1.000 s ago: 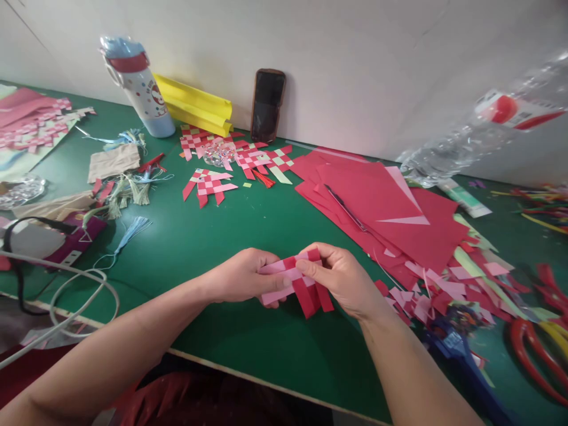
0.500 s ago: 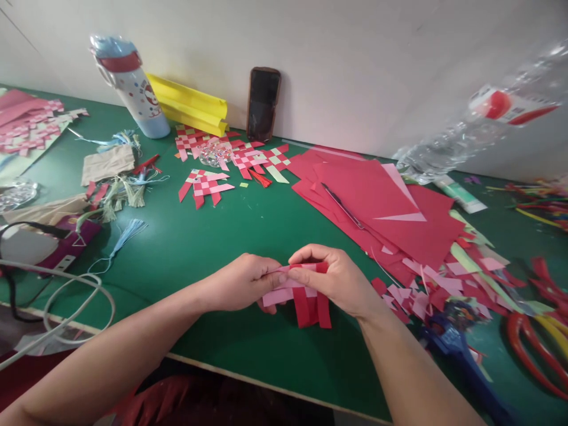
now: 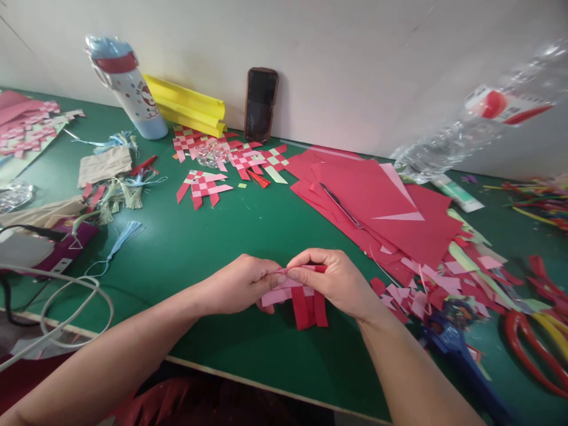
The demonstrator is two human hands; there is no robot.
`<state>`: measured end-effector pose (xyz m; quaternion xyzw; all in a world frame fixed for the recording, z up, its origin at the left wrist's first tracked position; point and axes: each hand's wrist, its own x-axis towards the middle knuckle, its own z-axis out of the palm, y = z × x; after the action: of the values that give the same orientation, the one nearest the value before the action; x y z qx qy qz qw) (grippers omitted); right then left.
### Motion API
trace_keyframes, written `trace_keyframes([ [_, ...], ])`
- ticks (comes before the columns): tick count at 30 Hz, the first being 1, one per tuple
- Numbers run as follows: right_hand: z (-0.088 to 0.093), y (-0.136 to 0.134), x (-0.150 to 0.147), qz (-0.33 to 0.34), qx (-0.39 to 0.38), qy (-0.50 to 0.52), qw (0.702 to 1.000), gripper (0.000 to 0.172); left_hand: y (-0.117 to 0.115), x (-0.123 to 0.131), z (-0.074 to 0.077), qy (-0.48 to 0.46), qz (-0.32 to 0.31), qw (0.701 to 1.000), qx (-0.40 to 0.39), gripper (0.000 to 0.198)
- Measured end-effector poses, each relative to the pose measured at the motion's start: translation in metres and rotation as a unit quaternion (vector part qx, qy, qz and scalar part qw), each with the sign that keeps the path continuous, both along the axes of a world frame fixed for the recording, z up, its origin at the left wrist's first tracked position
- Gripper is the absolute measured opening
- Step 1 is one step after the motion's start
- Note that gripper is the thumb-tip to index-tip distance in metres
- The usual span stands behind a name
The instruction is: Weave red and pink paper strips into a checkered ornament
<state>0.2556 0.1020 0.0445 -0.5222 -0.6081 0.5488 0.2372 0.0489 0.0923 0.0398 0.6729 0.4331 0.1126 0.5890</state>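
Both hands pinch one woven paper piece (image 3: 303,306) made of pink and red strips, above the near part of the green table. My left hand (image 3: 245,285) is closed on its left side, where pink strips stick out below the fingers. My right hand (image 3: 333,278) is closed on the upper right side, thumb and forefinger meeting close to the left thumb. Red strip ends hang down under the right hand. The fingers hide much of the weave. A finished-looking woven paper fish (image 3: 205,187) lies farther back on the table.
Red paper sheets (image 3: 373,201) with a pen (image 3: 341,205) on top lie at the right, beside paper scraps (image 3: 417,290). Blue-handled scissors (image 3: 461,361) and red-handled scissors (image 3: 528,349) lie nearer. A bottle (image 3: 133,94), a phone (image 3: 261,103) and tassels (image 3: 124,236) stand or lie leftward.
The hands keep their pinch on the woven paper piece, with barely any finger movement. The whole view has shifted slightly.
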Motion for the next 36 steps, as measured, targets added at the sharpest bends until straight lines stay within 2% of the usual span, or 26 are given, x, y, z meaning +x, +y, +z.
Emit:
trace_keyframes([
  [5, -0.006, 0.004, 0.007, -0.043, -0.042, 0.076, 0.995, 0.038, 0.002, -0.002, 0.004, -0.031, 0.040, 0.998, -0.034, 0.038],
  [9, -0.009, 0.005, 0.008, -0.070, -0.015, 0.086, 0.994, 0.028, 0.003, -0.002, 0.006, -0.057, 0.064, 0.995, -0.058, 0.042],
  [12, -0.011, 0.004, 0.005, -0.088, 0.008, 0.096, 0.991, 0.027, 0.003, -0.001, 0.006, -0.068, 0.073, 0.993, -0.062, 0.043],
  [24, -0.014, 0.008, 0.009, -0.159, -0.025, 0.211, 0.964, 0.031, 0.006, -0.004, 0.002, -0.131, 0.102, 0.982, -0.088, 0.043],
  [31, -0.021, 0.007, 0.012, -0.146, 0.025, 0.155, 0.977, 0.027, 0.006, -0.004, 0.000, -0.154, 0.116, 0.976, -0.106, 0.045],
  [36, -0.012, 0.004, 0.006, -0.096, -0.077, 0.225, 0.966, 0.028, 0.005, -0.003, 0.000, -0.164, 0.115, 0.973, -0.116, 0.047],
])
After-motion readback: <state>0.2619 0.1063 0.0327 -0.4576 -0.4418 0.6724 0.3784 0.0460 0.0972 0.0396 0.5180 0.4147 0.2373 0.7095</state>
